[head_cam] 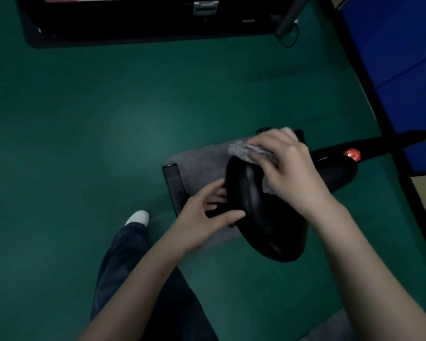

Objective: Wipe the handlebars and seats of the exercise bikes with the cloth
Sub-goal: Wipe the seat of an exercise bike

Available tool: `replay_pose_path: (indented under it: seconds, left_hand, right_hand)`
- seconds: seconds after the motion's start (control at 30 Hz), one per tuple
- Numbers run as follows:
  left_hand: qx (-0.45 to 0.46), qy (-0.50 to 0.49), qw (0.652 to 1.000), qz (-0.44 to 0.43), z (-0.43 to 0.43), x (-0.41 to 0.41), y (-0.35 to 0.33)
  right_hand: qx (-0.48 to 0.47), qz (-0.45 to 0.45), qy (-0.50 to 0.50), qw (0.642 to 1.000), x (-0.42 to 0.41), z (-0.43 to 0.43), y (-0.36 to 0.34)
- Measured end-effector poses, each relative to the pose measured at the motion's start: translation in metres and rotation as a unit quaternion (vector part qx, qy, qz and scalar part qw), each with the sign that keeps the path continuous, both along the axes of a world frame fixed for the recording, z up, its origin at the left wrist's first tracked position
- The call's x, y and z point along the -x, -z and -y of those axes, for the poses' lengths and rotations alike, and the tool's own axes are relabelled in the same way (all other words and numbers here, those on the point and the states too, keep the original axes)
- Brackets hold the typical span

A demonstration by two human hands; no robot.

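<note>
Your right hand (288, 168) holds the grey cloth (241, 147), fingers curled over it, against the far end of the black seat (261, 217). Your left hand (202, 217) grips the seat's left edge. Below it: grey mat (197, 158), black base bar (174, 185) along the mat's left side. Red knob (352, 153) on the frame to the right. White shoe (138, 217) near the mat. Green floor (84, 119); blue panel (391, 45) at right.

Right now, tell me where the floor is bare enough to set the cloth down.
Bare floor lies between the black machine, the mat and the shoe. Crowded at the seat: left hand, right hand and cloth all meet there.
</note>
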State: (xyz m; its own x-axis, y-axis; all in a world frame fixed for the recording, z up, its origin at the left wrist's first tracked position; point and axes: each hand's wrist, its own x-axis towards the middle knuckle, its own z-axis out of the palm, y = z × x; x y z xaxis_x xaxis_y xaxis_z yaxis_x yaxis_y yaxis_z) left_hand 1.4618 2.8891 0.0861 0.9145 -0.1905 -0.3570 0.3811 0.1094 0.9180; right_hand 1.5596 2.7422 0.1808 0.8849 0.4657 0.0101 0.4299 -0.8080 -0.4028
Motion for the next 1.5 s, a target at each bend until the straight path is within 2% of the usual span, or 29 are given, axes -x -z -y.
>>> replay_pose_path:
  seconds: [0.07,0.17,0.3,0.4,0.47,0.57,0.63,0.67,0.77,0.83,0.9,0.97,1.03,1.23,1.33,1.4,1.43,1.5]
  left_hand:
    - [-0.034,0.003,0.999,0.027,-0.004,-0.009,-0.005]
    - [-0.102,0.027,0.990,0.092,-0.008,-0.030,-0.011]
    - [-0.171,0.055,0.969,0.169,-0.007,-0.059,-0.016]
    - [-0.184,0.063,0.964,0.183,-0.005,-0.072,-0.019]
    - [-0.181,0.070,0.964,0.181,-0.006,-0.074,-0.021]
    - [-0.182,0.081,0.964,0.177,-0.006,-0.075,-0.025]
    - [-0.187,0.081,0.963,0.173,-0.006,-0.075,-0.027]
    - [-0.187,0.082,0.964,0.168,-0.006,-0.075,-0.028]
    - [-0.176,0.088,0.969,0.151,-0.005,-0.074,-0.032]
    - [-0.180,0.092,0.968,0.146,-0.005,-0.075,-0.033]
    - [-0.185,0.098,0.967,0.142,-0.007,-0.076,-0.033]
    - [-0.185,0.105,0.967,0.138,-0.008,-0.076,-0.034]
    - [-0.187,0.111,0.966,0.137,-0.009,-0.077,-0.035]
    - [-0.201,0.135,0.959,0.145,-0.011,-0.081,-0.037]
    - [-0.206,0.168,0.952,0.153,-0.015,-0.088,-0.035]
    - [-0.205,0.209,0.943,0.161,-0.018,-0.095,-0.034]
    - [-0.201,0.239,0.936,0.161,-0.019,-0.100,-0.033]
    - [-0.185,0.302,0.922,0.157,-0.021,-0.111,-0.033]
  right_hand:
    - [0.002,0.017,0.051,0.999,0.007,0.011,-0.001]
    - [0.086,-0.014,0.132,0.987,-0.004,0.033,-0.005]
    - [0.189,-0.097,0.128,0.969,-0.023,0.053,-0.011]
    - [0.227,-0.123,0.122,0.958,-0.033,0.063,-0.013]
    - [0.207,-0.092,0.155,0.962,-0.035,0.078,-0.015]
    - [0.067,0.037,0.270,0.960,-0.023,0.109,-0.011]
    - [-0.064,0.107,0.377,0.918,-0.008,0.123,0.001]
    - [-0.132,0.122,0.434,0.883,0.000,0.128,0.010]
    - [-0.334,0.111,0.572,0.741,0.014,0.133,0.036]
    - [-0.447,0.062,0.588,0.671,0.020,0.127,0.049]
    - [-0.513,0.020,0.571,0.641,0.029,0.113,0.057]
    - [-0.525,0.007,0.568,0.633,0.040,0.102,0.060]
    - [-0.504,-0.006,0.571,0.648,0.053,0.095,0.058]
    - [-0.352,-0.007,0.537,0.766,0.108,0.069,0.057]
    - [-0.288,-0.004,0.521,0.804,0.130,0.071,0.057]
    - [-0.285,-0.031,0.539,0.792,0.141,0.074,0.059]
    - [-0.305,-0.045,0.557,0.772,0.145,0.072,0.060]
    - [-0.370,-0.050,0.601,0.707,0.153,0.061,0.061]
